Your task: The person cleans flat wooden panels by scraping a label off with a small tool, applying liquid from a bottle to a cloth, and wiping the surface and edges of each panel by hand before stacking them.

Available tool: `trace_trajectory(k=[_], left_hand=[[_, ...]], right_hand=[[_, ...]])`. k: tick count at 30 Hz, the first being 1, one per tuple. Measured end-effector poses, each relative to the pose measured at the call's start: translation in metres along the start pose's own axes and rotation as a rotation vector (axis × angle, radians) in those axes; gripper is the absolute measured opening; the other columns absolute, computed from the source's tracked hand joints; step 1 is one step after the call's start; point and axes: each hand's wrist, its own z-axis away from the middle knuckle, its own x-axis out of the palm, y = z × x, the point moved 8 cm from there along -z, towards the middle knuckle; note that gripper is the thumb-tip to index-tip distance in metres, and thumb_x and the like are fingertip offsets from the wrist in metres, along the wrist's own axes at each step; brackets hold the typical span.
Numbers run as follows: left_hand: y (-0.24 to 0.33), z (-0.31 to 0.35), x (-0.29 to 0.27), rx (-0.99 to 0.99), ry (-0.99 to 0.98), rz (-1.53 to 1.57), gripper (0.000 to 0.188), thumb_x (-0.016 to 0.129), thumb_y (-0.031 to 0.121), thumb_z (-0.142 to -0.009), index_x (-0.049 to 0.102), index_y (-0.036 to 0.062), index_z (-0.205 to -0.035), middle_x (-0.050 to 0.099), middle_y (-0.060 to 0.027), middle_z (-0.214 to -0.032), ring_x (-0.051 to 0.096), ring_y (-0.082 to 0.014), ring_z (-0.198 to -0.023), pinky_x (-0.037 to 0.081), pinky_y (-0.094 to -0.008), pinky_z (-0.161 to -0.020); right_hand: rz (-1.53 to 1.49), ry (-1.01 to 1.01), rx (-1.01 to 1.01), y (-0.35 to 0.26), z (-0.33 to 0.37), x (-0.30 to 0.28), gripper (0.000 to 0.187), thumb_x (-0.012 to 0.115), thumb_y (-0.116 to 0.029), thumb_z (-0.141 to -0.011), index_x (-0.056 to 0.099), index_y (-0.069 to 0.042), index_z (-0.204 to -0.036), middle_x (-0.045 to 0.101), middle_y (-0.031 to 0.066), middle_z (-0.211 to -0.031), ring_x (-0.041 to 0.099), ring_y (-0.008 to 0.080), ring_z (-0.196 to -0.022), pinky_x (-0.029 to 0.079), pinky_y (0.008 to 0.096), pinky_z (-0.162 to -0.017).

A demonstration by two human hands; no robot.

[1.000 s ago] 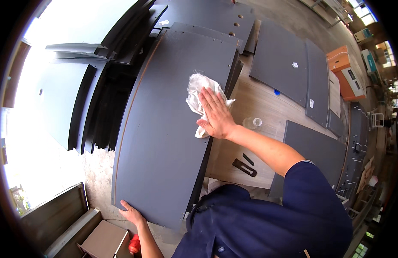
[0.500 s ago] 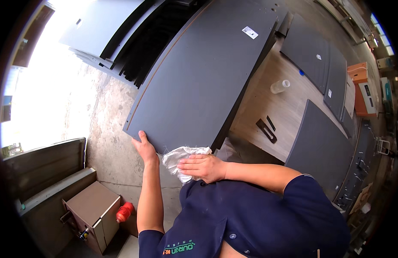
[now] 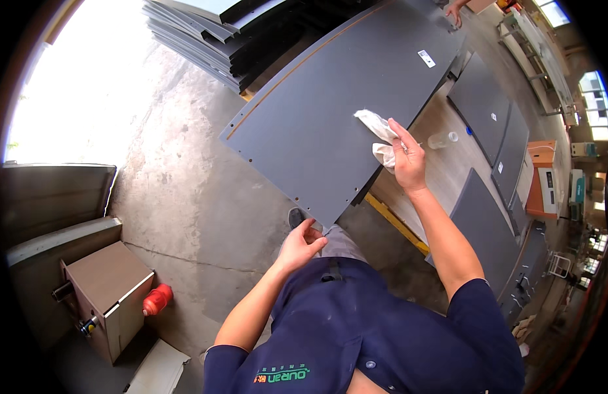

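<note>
A large dark grey panel (image 3: 317, 118) with a brown strip along its far-left edge lies in front of me. Small holes show near its close end. In my right hand (image 3: 410, 161) is a crumpled white cloth (image 3: 377, 126), held by the panel's right edge with the fingers pointing up. My left hand (image 3: 302, 247) is just below the panel's near corner, fingers loosely bent and thumb apart, with nothing seen in it. Whether its fingertips touch the edge I cannot tell.
Another person's hand (image 3: 456, 12) is at the panel's far end. Stacked grey panels (image 3: 199, 49) stand far left. On the wooden table at right are a clear bottle (image 3: 441, 140) and more grey panels (image 3: 481, 108). A brown box-shaped unit (image 3: 110, 282) with a red part (image 3: 157, 300) sits lower left.
My right hand has lifted the cloth away from the near edge, up and to the right. My left hand has left the panel's left corner and moved right. Another person's hand has appeared.
</note>
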Motion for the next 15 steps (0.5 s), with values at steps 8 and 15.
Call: trace_trajectory(k=[8,15], left_hand=[[0.016,-0.016,-0.075,0.089,0.287,0.399,0.062,0.064,0.013,-0.091,0.037,-0.0119,-0.142,0.066,-0.0092,-0.100,0.064,-0.0125,-0.079,0.050,-0.0241,-0.070],[0.049,-0.025,-0.038,0.095,0.411,0.382,0.018,0.060,0.007,-0.089,0.059,-0.0060,-0.102,0.065,-0.0052,-0.077,0.062,-0.0110,-0.063,0.050,-0.0250,-0.057]], right_hand=[[0.460,-0.628,-0.366,-0.061,0.093,0.138,0.062,0.059,-0.029,-0.091,0.042,-0.010,-0.147,0.033,0.0089,-0.157,0.029,0.0252,-0.147,0.020,0.0432,-0.120],[0.643,-0.418,-0.247,-0.005,0.026,0.085,0.064,0.057,-0.031,-0.092,0.037,-0.010,-0.150,0.030,0.0091,-0.159,0.026,0.0269,-0.147,0.018,0.0446,-0.120]])
